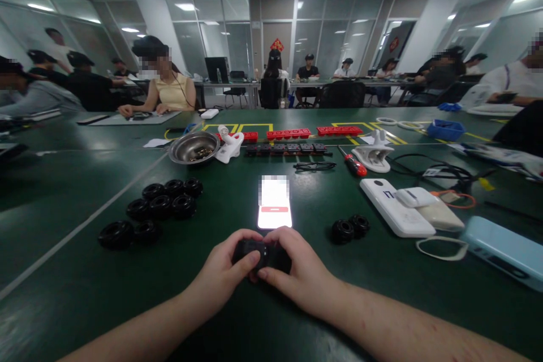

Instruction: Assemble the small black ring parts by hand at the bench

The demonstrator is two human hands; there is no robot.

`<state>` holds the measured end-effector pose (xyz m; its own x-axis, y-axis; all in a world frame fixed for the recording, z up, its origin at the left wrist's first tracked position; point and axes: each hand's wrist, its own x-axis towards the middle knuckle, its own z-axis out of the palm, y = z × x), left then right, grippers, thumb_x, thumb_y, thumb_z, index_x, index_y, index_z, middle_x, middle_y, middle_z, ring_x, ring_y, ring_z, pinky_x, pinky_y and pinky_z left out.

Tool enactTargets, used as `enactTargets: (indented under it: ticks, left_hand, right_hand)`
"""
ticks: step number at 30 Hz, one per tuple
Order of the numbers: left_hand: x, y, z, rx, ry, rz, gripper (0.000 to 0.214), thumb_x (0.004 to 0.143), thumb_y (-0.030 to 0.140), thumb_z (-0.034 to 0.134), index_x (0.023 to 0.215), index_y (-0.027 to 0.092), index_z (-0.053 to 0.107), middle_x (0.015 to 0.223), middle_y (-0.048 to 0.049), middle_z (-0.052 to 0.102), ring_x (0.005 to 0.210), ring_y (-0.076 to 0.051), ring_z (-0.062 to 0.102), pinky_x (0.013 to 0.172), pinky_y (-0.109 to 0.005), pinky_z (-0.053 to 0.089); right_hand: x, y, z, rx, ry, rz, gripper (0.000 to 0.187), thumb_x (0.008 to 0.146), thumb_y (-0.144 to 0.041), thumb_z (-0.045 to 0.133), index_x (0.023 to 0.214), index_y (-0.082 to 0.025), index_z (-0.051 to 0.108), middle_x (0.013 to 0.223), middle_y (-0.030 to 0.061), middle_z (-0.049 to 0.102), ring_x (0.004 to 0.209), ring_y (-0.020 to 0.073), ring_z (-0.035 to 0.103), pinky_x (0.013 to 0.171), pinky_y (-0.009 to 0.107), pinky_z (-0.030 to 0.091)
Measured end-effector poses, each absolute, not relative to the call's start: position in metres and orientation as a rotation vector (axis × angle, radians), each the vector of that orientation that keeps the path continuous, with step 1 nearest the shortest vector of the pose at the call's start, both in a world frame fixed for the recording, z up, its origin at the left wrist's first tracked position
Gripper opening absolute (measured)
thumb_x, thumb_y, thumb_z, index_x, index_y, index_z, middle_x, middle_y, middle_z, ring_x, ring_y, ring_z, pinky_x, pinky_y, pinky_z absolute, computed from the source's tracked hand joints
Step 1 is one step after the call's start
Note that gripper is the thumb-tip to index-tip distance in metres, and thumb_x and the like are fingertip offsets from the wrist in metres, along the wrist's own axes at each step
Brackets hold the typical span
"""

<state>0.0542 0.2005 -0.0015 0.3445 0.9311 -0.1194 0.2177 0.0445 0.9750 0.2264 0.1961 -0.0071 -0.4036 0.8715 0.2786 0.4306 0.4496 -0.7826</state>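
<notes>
My left hand [227, 266] is closed on the left part of a small black toy tyre [248, 250], its thumb pressed across the front. My right hand [303, 271] wraps the right part of the same dark bundle, which may be a second tyre; fingers hide most of it. Just beyond the fingertips lies a phone [275, 218] with a bright screen. To the left, several black tyres [161, 206] stand in rows on the green table [229, 198]. A pair of black tyres [343, 231] rests to the right of my right hand.
Farther back are a metal bowl [178, 150] with small brass-coloured parts, red trays [288, 133], a black strip [288, 149], glasses [314, 167] and a red-black screwdriver [355, 165]. Rightward lie a white power bank [396, 209], cables and a light-blue case [507, 246]. Other people sit beyond.
</notes>
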Motion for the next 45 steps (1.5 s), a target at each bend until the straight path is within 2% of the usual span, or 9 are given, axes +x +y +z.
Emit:
enactTargets:
  ticks: [5, 8, 11, 17, 23, 32, 35, 39, 45]
  left_hand:
    - [0.0538, 0.1973, -0.0012, 1.432, 1.129, 0.764, 0.030, 0.072, 0.039, 0.054, 0.095, 0.019, 0.050, 0.078, 0.0010, 0.056, 0.060, -0.013, 0.056, 0.058, -0.026, 0.045]
    - [0.0535, 0.1982, -0.0038, 1.437, 1.122, 0.751, 0.031, 0.073, 0.038, 0.054, 0.096, 0.019, 0.049, 0.081, 0.0005, 0.056, 0.058, -0.012, 0.055, 0.058, -0.026, 0.045]
    - [0.0536, 0.1998, -0.0045, 1.424, 1.103, 0.738, 0.032, 0.073, 0.039, 0.054, 0.096, 0.019, 0.049, 0.082, -0.0001, 0.056, 0.059, -0.012, 0.054, 0.057, -0.026, 0.045]
    - [0.0548, 0.1993, 0.0020, 1.449, 1.137, 0.754, 0.029, 0.073, 0.039, 0.053, 0.093, 0.019, 0.051, 0.081, -0.0006, 0.057, 0.064, -0.015, 0.055, 0.058, -0.026, 0.045]
    - [0.0549, 0.1996, -0.0007, 1.443, 1.132, 0.745, 0.030, 0.073, 0.038, 0.053, 0.096, 0.019, 0.049, 0.079, 0.0005, 0.055, 0.059, -0.013, 0.054, 0.059, -0.027, 0.045]
    - [0.0554, 0.1989, 0.0015, 1.488, 1.159, 0.750, 0.028, 0.073, 0.039, 0.052, 0.094, 0.019, 0.052, 0.079, -0.0003, 0.057, 0.065, -0.015, 0.055, 0.060, -0.026, 0.045]
    - [0.0549, 0.1979, 0.0019, 1.487, 1.183, 0.772, 0.028, 0.072, 0.039, 0.053, 0.093, 0.020, 0.052, 0.081, -0.0003, 0.057, 0.069, -0.016, 0.056, 0.062, -0.026, 0.045]
    - [0.0549, 0.1987, -0.0007, 1.421, 1.135, 0.763, 0.031, 0.073, 0.040, 0.053, 0.096, 0.020, 0.049, 0.082, 0.0002, 0.056, 0.059, -0.013, 0.055, 0.058, -0.026, 0.045]
    - [0.0552, 0.1995, -0.0009, 1.427, 1.124, 0.747, 0.032, 0.073, 0.041, 0.053, 0.095, 0.019, 0.050, 0.079, -0.0001, 0.057, 0.060, -0.014, 0.055, 0.058, -0.027, 0.046]
  right_hand:
    - [0.2273, 0.1980, -0.0089, -1.067, -2.066, 0.792, 0.013, 0.077, -0.029, 0.055, 0.078, -0.018, 0.050, 0.078, 0.0013, 0.050, 0.073, 0.0165, 0.045, 0.064, 0.029, 0.037]
    - [0.2274, 0.1994, -0.0104, -1.068, -2.082, 0.775, 0.016, 0.080, -0.029, 0.051, 0.069, -0.018, 0.047, 0.071, -0.0001, 0.048, 0.069, 0.0156, 0.044, 0.062, 0.028, 0.036]
    - [0.2271, 0.1991, -0.0105, -1.076, -2.053, 0.794, 0.012, 0.075, -0.026, 0.058, 0.076, -0.017, 0.049, 0.077, 0.0009, 0.050, 0.074, 0.0161, 0.046, 0.065, 0.028, 0.037]
    - [0.2267, 0.1955, -0.0074, -1.097, -2.013, 0.829, 0.030, 0.067, -0.023, 0.065, 0.092, -0.019, 0.048, 0.088, 0.0023, 0.051, 0.079, 0.0169, 0.047, 0.068, 0.029, 0.039]
    - [0.2278, 0.1971, -0.0068, -1.088, -2.064, 0.799, 0.011, 0.078, -0.027, 0.054, 0.077, -0.018, 0.049, 0.077, 0.0011, 0.051, 0.072, 0.0164, 0.045, 0.064, 0.029, 0.037]
    - [0.2262, 0.1959, -0.0088, -1.117, -1.991, 0.817, 0.032, 0.065, -0.022, 0.067, 0.091, -0.019, 0.048, 0.088, 0.0018, 0.051, 0.078, 0.0166, 0.047, 0.067, 0.029, 0.039]
    - [0.2270, 0.1969, -0.0073, -1.113, -2.025, 0.810, 0.026, 0.069, -0.028, 0.064, 0.087, -0.018, 0.048, 0.085, 0.0019, 0.051, 0.076, 0.0169, 0.046, 0.065, 0.029, 0.038]
    - [0.2277, 0.1983, -0.0071, -1.064, -2.069, 0.802, 0.013, 0.077, -0.027, 0.056, 0.075, -0.018, 0.047, 0.077, 0.0007, 0.050, 0.073, 0.0163, 0.045, 0.064, 0.028, 0.037]
    - [0.2263, 0.1965, -0.0088, -1.084, -2.004, 0.802, 0.026, 0.068, -0.020, 0.064, 0.088, -0.020, 0.048, 0.087, 0.0017, 0.050, 0.080, 0.0170, 0.046, 0.069, 0.029, 0.038]
